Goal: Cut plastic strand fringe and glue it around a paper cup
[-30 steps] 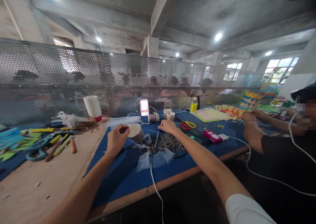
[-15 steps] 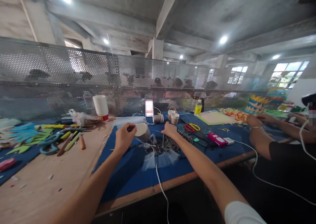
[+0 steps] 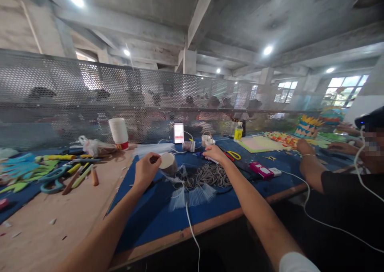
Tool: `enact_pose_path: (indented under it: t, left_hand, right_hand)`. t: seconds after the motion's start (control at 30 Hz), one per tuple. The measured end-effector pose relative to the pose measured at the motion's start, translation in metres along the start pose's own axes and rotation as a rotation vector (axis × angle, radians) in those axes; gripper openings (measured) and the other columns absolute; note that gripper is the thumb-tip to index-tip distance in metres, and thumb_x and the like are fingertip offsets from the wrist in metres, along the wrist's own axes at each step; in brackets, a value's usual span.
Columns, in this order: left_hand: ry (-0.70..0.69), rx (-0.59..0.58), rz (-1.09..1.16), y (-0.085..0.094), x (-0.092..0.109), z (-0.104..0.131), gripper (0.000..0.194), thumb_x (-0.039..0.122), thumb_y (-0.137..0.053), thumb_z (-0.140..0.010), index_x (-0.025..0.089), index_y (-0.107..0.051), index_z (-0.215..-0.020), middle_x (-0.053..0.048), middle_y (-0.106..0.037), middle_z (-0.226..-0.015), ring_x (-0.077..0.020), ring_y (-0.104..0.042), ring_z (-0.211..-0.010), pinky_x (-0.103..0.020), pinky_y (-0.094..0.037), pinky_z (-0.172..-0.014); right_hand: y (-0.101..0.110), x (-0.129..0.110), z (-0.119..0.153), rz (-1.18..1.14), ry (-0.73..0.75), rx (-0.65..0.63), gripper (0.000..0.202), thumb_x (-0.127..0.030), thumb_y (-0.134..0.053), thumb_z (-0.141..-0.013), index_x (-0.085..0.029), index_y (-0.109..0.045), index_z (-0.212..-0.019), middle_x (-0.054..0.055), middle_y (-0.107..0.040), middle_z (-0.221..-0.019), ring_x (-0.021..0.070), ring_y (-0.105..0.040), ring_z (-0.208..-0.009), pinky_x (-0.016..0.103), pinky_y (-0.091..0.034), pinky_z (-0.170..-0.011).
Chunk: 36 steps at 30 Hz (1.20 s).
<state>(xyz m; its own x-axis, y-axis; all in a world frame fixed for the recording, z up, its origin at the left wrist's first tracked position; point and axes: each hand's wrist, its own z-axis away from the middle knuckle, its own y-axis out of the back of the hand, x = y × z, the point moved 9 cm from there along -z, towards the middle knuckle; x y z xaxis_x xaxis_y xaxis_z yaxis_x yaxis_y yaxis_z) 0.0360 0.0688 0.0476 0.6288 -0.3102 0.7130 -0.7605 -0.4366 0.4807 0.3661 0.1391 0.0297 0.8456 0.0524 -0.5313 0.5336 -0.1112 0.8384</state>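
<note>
At the centre of the table, my left hand (image 3: pixel 146 169) has its fingers curled and pinched against the edge of a paper cup (image 3: pixel 169 163). The cup is tilted, its pale round end facing up and its side partly wrapped in grey cord. My right hand (image 3: pixel 215 153) is further right and closed, held above the cord pile; a slim pale object shows under its fingers, too small to name. Below it lies a tangled heap of grey cord (image 3: pixel 213 175). A fan of clear plastic strips (image 3: pixel 193 196) spreads on the near side of the cord.
A stack of paper cups (image 3: pixel 118 132), teal-handled scissors (image 3: pixel 54 180) and several tools lie left. Behind are a cord spool (image 3: pixel 189 146) and a yellow-labelled bottle (image 3: pixel 238 132). A magenta box (image 3: pixel 261 170) and a co-worker's arm (image 3: pixel 310 166) are right. A white cable (image 3: pixel 192 224) crosses the front edge.
My right hand has shifted slightly right and back from the cord heap, leaving more of it visible. My left hand stays at the cup. The view has turned a little.
</note>
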Motion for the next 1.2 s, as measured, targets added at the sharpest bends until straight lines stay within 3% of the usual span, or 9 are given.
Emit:
enact_pose_path:
  t: [0.23,0.47,0.57,0.67,0.73,0.97,1.2]
  left_hand:
    - [0.000,-0.022,-0.015,-0.005,-0.005,0.000,0.024,0.037,-0.058,-0.078,0.020,-0.071,-0.089,-0.004,-0.075,-0.082,-0.0229,-0.070,-0.081,-0.031,-0.049,-0.075]
    - [0.008,-0.007,-0.058,-0.003,-0.004,0.000,0.023,0.036,-0.058,-0.077,0.020,-0.071,-0.089,-0.004,-0.075,-0.084,-0.0228,-0.070,-0.084,-0.030,-0.048,-0.078]
    - [-0.001,-0.002,-0.053,-0.003,-0.003,0.000,0.023,0.036,-0.058,-0.077,0.020,-0.071,-0.088,-0.004,-0.075,-0.083,-0.0228,-0.070,-0.082,-0.030,-0.048,-0.078]
    - [-0.013,-0.001,-0.048,-0.004,-0.004,0.000,0.023,0.035,-0.058,-0.077,0.020,-0.071,-0.088,-0.004,-0.074,-0.082,-0.0225,-0.069,-0.081,-0.030,-0.048,-0.077]
    - [-0.011,-0.008,-0.039,-0.004,-0.005,-0.001,0.023,0.035,-0.058,-0.078,0.020,-0.071,-0.089,-0.004,-0.074,-0.082,-0.0223,-0.070,-0.081,-0.030,-0.048,-0.077]
    - [-0.004,-0.015,-0.040,-0.005,-0.009,-0.002,0.024,0.036,-0.059,-0.078,0.020,-0.071,-0.091,-0.003,-0.074,-0.082,-0.0225,-0.069,-0.081,-0.030,-0.048,-0.076]
    - [-0.001,-0.003,-0.026,-0.003,-0.008,-0.002,0.023,0.036,-0.059,-0.077,0.020,-0.071,-0.089,-0.004,-0.074,-0.082,-0.0226,-0.069,-0.082,-0.030,-0.047,-0.076]
  right_hand:
    - [-0.006,-0.004,0.012,-0.320,0.080,-0.086,0.030,-0.020,-0.060,-0.092,-0.008,-0.064,-0.119,0.009,-0.077,-0.084,0.0134,-0.070,-0.067,0.021,-0.055,-0.066]
    - [-0.034,-0.013,0.034,-0.330,0.149,-0.187,0.023,-0.021,-0.065,-0.088,-0.012,-0.071,-0.109,0.004,-0.074,-0.073,0.0153,-0.069,-0.064,0.023,-0.051,-0.064]
    - [-0.036,-0.019,0.048,-0.149,0.212,-0.201,0.028,-0.015,-0.057,-0.089,-0.015,-0.069,-0.115,0.003,-0.075,-0.076,0.0167,-0.071,-0.070,0.024,-0.050,-0.070]
    - [-0.025,-0.027,0.054,0.224,0.305,-0.070,0.034,-0.015,-0.052,-0.089,-0.020,-0.067,-0.120,0.006,-0.076,-0.098,0.0217,-0.071,-0.095,0.028,-0.049,-0.080]
    - [-0.020,-0.029,0.053,0.353,0.325,-0.015,0.036,-0.015,-0.048,-0.091,-0.020,-0.067,-0.121,0.010,-0.072,-0.115,0.0254,-0.068,-0.107,0.031,-0.048,-0.084]
    - [-0.031,-0.034,0.038,0.488,0.389,-0.115,0.037,-0.018,-0.065,-0.082,-0.020,-0.071,-0.118,0.014,-0.062,-0.121,0.0287,-0.061,-0.111,0.032,-0.046,-0.085]
    - [-0.035,-0.034,0.034,0.480,0.420,-0.108,0.035,-0.024,-0.070,-0.077,-0.020,-0.069,-0.112,0.013,-0.060,-0.116,0.0306,-0.057,-0.112,0.034,-0.044,-0.087]
